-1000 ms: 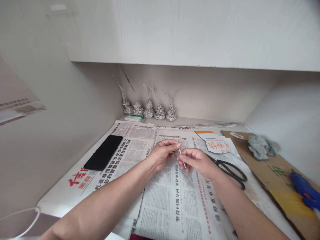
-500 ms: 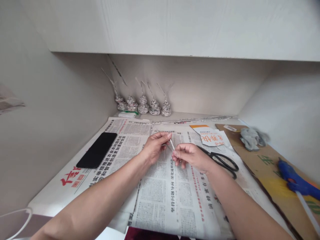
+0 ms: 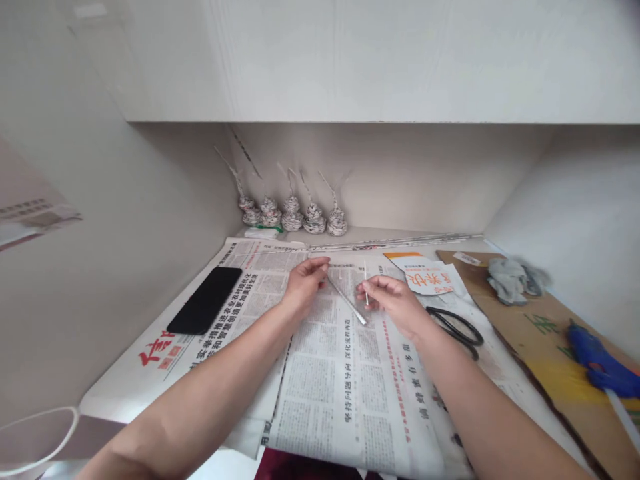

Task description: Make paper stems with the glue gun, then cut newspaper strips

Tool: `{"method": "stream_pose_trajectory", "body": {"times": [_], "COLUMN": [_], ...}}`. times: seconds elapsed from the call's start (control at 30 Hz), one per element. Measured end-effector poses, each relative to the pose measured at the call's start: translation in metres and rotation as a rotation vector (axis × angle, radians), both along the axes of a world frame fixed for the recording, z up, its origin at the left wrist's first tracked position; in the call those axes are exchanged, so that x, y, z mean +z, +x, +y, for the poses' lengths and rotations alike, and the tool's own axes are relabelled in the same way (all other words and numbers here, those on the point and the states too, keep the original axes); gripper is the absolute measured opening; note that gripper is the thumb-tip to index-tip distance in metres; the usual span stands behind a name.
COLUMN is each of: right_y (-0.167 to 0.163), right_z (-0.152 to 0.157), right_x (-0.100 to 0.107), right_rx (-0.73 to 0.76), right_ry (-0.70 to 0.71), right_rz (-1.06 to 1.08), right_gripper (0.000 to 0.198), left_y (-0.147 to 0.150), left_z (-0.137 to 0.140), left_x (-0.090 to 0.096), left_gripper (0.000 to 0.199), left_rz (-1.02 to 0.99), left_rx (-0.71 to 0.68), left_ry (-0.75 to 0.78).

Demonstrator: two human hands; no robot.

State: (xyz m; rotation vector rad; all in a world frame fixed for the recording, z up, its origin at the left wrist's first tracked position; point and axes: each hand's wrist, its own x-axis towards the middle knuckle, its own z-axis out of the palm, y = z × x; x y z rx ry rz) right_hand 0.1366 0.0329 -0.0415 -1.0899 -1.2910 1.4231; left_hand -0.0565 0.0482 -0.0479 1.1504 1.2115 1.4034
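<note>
My left hand (image 3: 306, 283) is closed in a pinch on the upper end of a rolled-paper stick (image 3: 347, 301). The stick slants down to the right, its pale lower end above the newspaper (image 3: 320, 393). To the right, my right hand (image 3: 393, 300) pinches a thin, short white stick (image 3: 367, 293) held nearly upright. A small gap separates the two pieces. Black-handled scissors (image 3: 455, 327) lie beside my right wrist, their blades hidden by the hand.
Several woven paper gourds (image 3: 314, 219) stand along the back wall. Long paper sticks (image 3: 400, 241) lie before them. A black phone (image 3: 205, 300) rests at left. On the right are a printed card scrap (image 3: 430, 277), cardboard (image 3: 525, 360), a grey cloth (image 3: 507, 280) and a blue glue gun (image 3: 597, 357).
My hands have moved apart, the right one shifting to the right. More of the rolled-paper stick now shows below my left fingers, and a separate thin white stick shows in my right hand.
</note>
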Motion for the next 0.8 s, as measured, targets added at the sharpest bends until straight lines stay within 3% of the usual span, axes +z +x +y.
{"method": "stream_pose_trajectory", "body": {"times": [0.13, 0.3, 0.37, 0.63, 0.8], "right_y": [0.0, 0.0, 0.0, 0.001, 0.006], "right_z": [0.003, 0.004, 0.004, 0.003, 0.001], "right_x": [-0.002, -0.001, 0.002, 0.003, 0.004], "right_rx": [-0.081, -0.14, -0.152, -0.109, 0.125], "right_ry": [-0.026, 0.02, 0.035, 0.021, -0.146], "right_rz": [0.031, 0.031, 0.04, 0.042, 0.235], "right_gripper": [0.042, 0.039, 0.039, 0.034, 0.027], "left_y": [-0.007, -0.004, -0.003, 0.001, 0.017], "left_z": [0.002, -0.007, -0.007, -0.012, -0.038], "left_x": [-0.002, -0.001, -0.002, 0.003, 0.018], "left_gripper": [0.018, 0.023, 0.019, 0.011, 0.021], "left_rz": [0.178, 0.754, 0.896, 0.905, 0.824], "left_rx": [-0.068, -0.518, -0.575, -0.551, -0.715], "left_ry": [0.098, 0.48, 0.587, 0.704, 0.756]}}
